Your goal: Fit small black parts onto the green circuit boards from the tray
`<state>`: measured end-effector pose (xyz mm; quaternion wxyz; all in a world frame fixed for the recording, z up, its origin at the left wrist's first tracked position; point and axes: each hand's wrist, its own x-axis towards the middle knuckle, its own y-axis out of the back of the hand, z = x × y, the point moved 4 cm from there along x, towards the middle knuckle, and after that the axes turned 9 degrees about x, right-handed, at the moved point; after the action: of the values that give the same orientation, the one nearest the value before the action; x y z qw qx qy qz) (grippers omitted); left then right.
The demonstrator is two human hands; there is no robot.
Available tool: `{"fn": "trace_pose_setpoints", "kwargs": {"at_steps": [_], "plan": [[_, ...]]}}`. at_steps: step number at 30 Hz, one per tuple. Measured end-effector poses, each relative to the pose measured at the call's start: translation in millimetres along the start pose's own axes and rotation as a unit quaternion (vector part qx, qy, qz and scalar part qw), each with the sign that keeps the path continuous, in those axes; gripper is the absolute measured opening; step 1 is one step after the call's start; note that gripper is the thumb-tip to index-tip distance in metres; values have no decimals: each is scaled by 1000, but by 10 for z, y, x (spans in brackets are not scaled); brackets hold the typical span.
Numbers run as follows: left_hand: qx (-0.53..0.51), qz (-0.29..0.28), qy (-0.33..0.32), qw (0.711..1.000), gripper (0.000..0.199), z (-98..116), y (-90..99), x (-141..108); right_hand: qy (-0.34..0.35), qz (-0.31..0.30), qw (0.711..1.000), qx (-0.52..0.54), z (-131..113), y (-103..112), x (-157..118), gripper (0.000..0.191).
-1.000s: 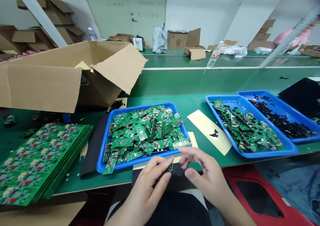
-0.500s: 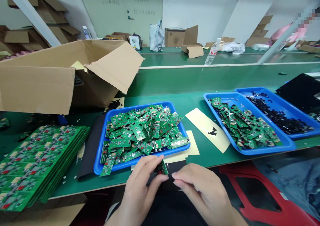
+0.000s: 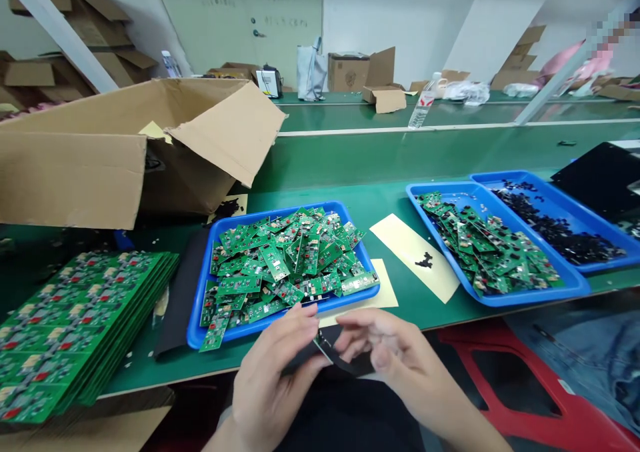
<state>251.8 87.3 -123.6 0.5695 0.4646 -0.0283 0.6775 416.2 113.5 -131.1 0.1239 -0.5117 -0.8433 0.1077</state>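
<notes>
Pinched a board (image 3: 323, 347) in the left hand (image 3: 274, 367), between thumb and fingers, in front of a tray (image 3: 197, 312) heaped with loose boards (image 3: 273, 264) — set close, presumably for a short reach; held that board nearly edge-on, perhaps to leave one face free; had the right hand (image 3: 407, 365) just beside, fingers half-curled — could not tell whether around anything; had stacked panels (image 3: 75, 325) at left.

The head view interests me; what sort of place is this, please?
Probably an electronics assembly workshop: stacked circuit-board panels, a blue tray of small green boards and another tray of black parts suggest it.
</notes>
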Motion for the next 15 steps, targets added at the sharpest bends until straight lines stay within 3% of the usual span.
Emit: {"fn": "trace_pose_setpoints", "kwargs": {"at_steps": [4,11,15], "plan": [[55,-2,-22,998,38,35,9,11,-84,-9,996,14,53,-94,54,34],[41,12,5,999,33,19,59,17,-100,18,993,66,94,-109,76,15],[8,2,16,1000,34,7,54,12,-82,11,996,20,47,-129,123,9]]}}
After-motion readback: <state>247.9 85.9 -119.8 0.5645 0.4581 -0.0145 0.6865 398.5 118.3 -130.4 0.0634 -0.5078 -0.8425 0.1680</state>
